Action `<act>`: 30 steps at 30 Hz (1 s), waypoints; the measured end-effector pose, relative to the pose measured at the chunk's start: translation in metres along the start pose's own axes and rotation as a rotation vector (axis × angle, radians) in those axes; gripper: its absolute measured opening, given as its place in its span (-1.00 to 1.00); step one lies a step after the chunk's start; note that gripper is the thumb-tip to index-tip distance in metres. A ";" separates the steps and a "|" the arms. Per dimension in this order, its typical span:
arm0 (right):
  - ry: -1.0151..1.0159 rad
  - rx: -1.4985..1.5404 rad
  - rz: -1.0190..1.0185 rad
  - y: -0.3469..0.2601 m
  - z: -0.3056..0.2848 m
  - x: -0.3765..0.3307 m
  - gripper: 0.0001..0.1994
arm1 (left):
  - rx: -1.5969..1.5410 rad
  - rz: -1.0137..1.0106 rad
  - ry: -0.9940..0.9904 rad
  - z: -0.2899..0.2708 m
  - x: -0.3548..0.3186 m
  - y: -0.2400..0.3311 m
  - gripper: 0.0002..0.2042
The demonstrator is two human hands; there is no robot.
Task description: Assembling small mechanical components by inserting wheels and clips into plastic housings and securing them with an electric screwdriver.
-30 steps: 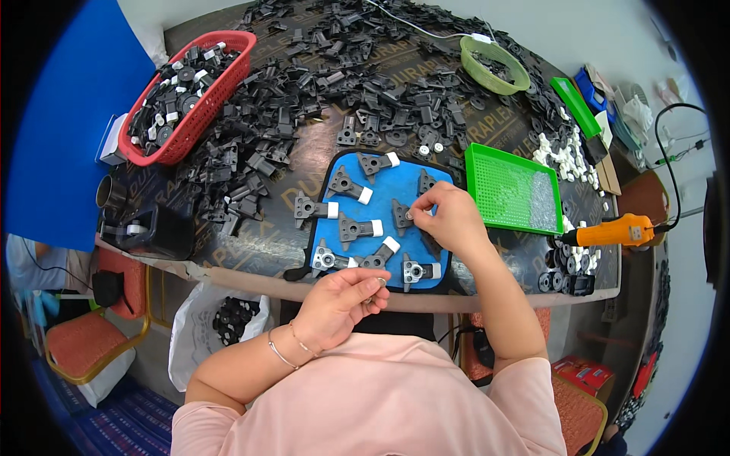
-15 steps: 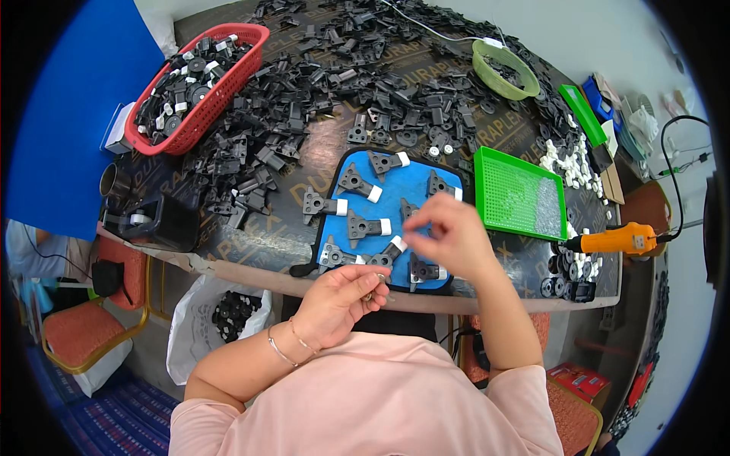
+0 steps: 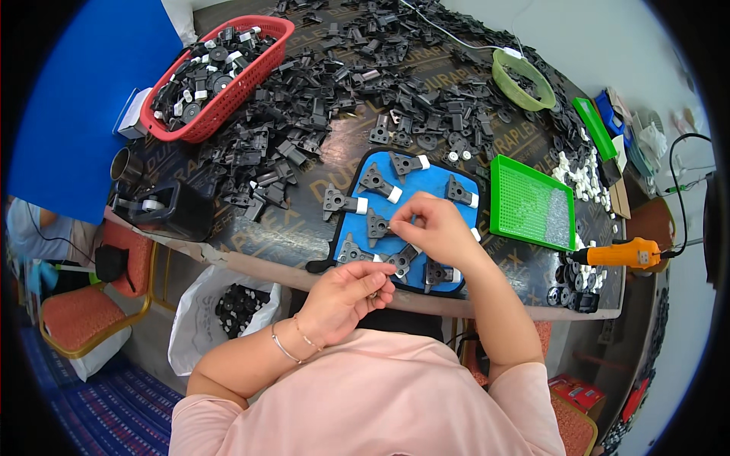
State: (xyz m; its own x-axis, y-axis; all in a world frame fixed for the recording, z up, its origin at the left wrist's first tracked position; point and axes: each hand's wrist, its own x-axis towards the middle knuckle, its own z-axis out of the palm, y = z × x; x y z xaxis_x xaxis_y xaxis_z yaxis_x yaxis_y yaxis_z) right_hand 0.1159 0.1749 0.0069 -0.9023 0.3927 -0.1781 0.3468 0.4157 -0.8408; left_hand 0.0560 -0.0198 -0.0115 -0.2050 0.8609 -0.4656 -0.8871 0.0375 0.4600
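On a blue mat with a black edge point(image 3: 351, 226) lie several black plastic brackets with white end pieces, one of them a bracket point(image 3: 376, 227) near the middle. My right hand point(image 3: 435, 228) is above the mat, thumb and forefinger pinched at that bracket's right end and covering it. Whatever sits in the pinch is too small to make out. Nearer my body, by the mat's front edge, my left hand point(image 3: 346, 299) is curled closed, palm up, around small metal pieces that barely show at the fingertips. Part of another bracket point(image 3: 401, 262) shows just beyond it.
A red basket point(image 3: 242, 83) of black and white parts stands far left, beside heaped black parts point(image 3: 266, 152). To the right are a green tray point(image 3: 525, 235) with small clear pieces, an orange electric screwdriver point(image 3: 627, 254) and white parts point(image 3: 585, 175). A tape dispenser point(image 3: 171, 213) sits left.
My right hand has moved left and its fingertips have come to the middle bracket. The left hand stays closed near the mat's front edge. The whole view has shifted slightly.
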 end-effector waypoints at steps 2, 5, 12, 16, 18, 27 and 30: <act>0.019 -0.101 -0.042 0.008 0.009 0.011 -0.88 | 0.013 -0.022 -0.020 -0.003 -0.003 0.000 -0.80; 0.041 -0.245 -0.078 0.005 0.013 0.017 -0.86 | 0.001 -0.012 -0.001 -0.005 -0.008 0.002 -0.80; 0.082 -0.395 -0.115 -0.004 0.014 0.015 -0.85 | -0.008 0.021 0.045 -0.011 -0.012 0.004 -0.76; 0.115 -0.396 -0.144 -0.005 0.015 0.013 -0.87 | 0.002 0.044 0.103 -0.010 -0.012 0.008 -0.74; 0.132 -0.225 -0.188 -0.019 0.014 0.005 -0.87 | -0.013 0.059 0.129 -0.011 -0.011 0.010 -0.74; 0.060 -0.168 -0.562 -0.031 0.042 -0.024 -0.79 | -0.133 0.105 0.189 -0.017 -0.008 0.011 -0.75; 0.079 -0.146 -0.545 -0.026 0.046 -0.022 -0.80 | -0.079 0.086 0.169 -0.017 -0.012 0.012 -0.73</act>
State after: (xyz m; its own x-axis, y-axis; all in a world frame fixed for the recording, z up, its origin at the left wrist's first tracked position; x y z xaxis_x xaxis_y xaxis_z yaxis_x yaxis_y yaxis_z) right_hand 0.1154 0.1175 0.0091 -0.9407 0.1479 0.3052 -0.1264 0.6822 -0.7201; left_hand 0.0413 -0.0377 -0.0133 -0.3423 0.7615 -0.5503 -0.8916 -0.0786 0.4459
